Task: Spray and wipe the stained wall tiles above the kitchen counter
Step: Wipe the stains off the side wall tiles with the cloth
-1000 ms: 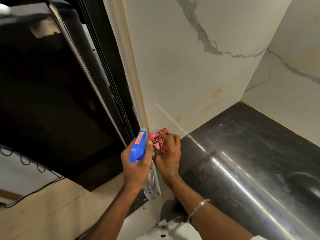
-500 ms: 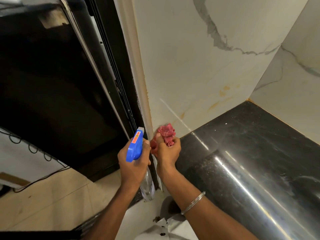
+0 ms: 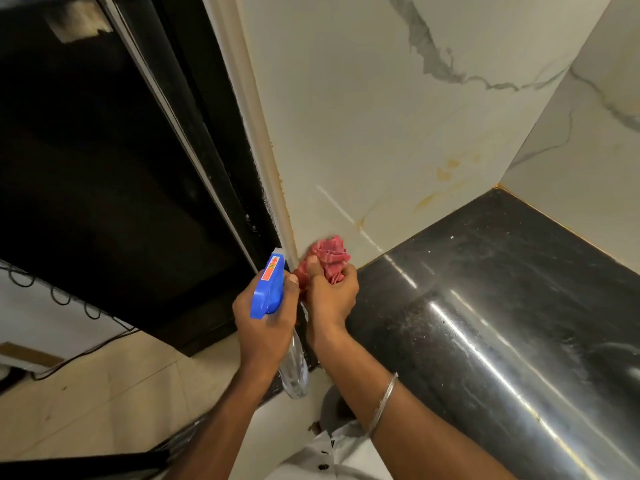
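My left hand [image 3: 266, 323] grips a clear spray bottle with a blue trigger head [image 3: 268, 288], held just left of the tile's outer edge. Bunched in my right hand [image 3: 330, 296] is a pink-red cloth [image 3: 329, 256], pressed against the bottom left corner of the white marbled wall tile [image 3: 363, 126], where it meets the black counter [image 3: 485, 306]. Yellow-orange stains [image 3: 445, 171] mark the tile lower right, near the inner corner. A thin streak runs down the tile beside the cloth.
A second marbled tile wall [image 3: 588, 174] meets the first at the right corner. A large black appliance [image 3: 104, 168] stands to the left of the wall edge. Cables [image 3: 69, 306] hang over the beige floor below. A metal bangle [image 3: 384, 403] circles my right wrist.
My right hand has slid the cloth a little up the tile's corner. The spray bottle stays beside it in my left hand. The view has shifted slightly.
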